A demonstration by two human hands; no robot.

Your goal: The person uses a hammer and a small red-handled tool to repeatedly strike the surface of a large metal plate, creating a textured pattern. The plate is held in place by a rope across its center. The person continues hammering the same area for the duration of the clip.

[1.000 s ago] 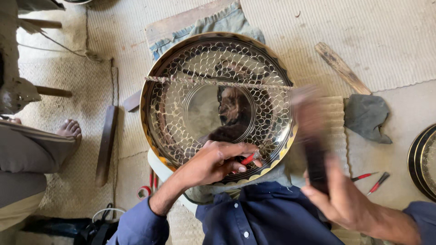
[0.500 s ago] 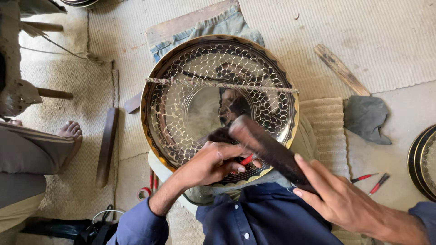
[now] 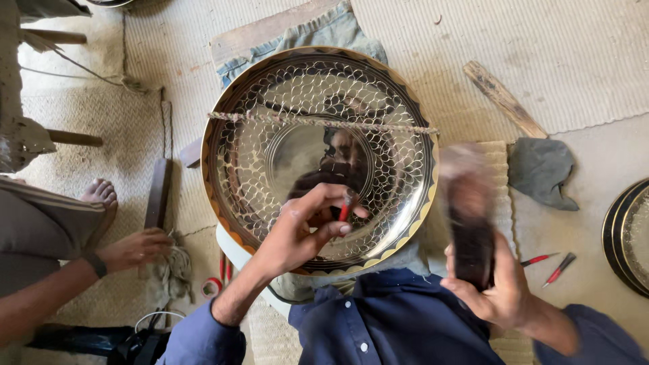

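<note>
1. Head view: a large round metal tray [image 3: 270, 155] with a scale-like engraved pattern lies on a cloth on the matted floor, right in front of the person. A twisted cord [image 3: 284, 120] runs straight across its upper half.
2. The left hand [image 3: 304, 226] rests over the tray's lower part, thumb and fingers pressed together, pinching a small red-handled tool [image 3: 345, 208] whose tip touches the tray.
3. The right hand [image 3: 497, 287] is to the right of the tray, just off its rim, with fingers wrapped tight around the lower end of a dark mallet [image 3: 470, 223]. The mallet's upper end is blurred.
4. Two red-handled tools [image 3: 551, 262] lie on the floor just right of the right hand.
5. A grey rag [image 3: 544, 172] lies further right, with a wooden stick [image 3: 503, 98] above it, touching its top edge.
6. Part of another tray [image 3: 625, 236] shows at the right edge.
7. At the left, another person's hand [image 3: 138, 249] rests on a bundle of rope [image 3: 172, 270], well apart from the tray; a bare foot [image 3: 100, 195] is above it.
</note>
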